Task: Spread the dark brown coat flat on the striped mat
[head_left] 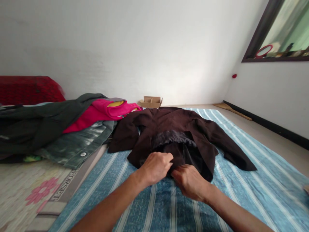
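Brown on blue | gripped near edge of dark-brown long-sleeved cloth jacket (169, 120) in tightly curled left hand (156, 167) and right hand (190, 182), likely for even control | saw remainder spread beyond hands, over blue-white striped sheet (161, 206)

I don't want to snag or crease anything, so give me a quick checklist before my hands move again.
1. Left hand gripping the brown garment: ok, fingers closed at its near edge.
2. Right hand gripping too: ok, closed on the same edge.
3. Sleeves spread outward on the striped sheet: ok.
4. Near edge lying flat: not ok, bunched between the hands.
5. Garment apart from the clothes pile: cannot tell, they meet in view.
6. Cardboard box away from the hands: ok, beyond the garment.
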A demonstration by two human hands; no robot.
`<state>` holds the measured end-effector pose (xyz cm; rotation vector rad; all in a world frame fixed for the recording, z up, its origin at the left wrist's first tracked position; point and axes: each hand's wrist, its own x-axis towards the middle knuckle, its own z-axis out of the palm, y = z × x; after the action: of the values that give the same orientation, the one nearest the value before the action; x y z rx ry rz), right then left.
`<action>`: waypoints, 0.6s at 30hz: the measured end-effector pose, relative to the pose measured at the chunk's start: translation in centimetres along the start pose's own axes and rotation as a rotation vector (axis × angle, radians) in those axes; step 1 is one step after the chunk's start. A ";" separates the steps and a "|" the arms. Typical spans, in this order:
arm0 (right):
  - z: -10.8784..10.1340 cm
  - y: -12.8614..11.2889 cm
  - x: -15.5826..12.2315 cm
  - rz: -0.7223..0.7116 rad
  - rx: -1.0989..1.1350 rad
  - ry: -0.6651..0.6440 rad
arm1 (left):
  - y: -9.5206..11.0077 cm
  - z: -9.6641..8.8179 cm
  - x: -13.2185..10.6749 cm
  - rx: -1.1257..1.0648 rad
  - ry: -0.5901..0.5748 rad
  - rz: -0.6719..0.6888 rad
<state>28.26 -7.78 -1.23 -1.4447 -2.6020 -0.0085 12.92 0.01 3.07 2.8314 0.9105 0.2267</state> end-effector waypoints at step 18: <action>5.3 -1.8 -1.5 -0.001 -0.062 0.233 | 0.3 4.9 -3.1 0.185 -0.214 0.027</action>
<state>26.80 -9.54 -6.56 -1.3709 -2.4326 -0.2451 11.49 -2.57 -1.92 2.9611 0.8890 -0.1638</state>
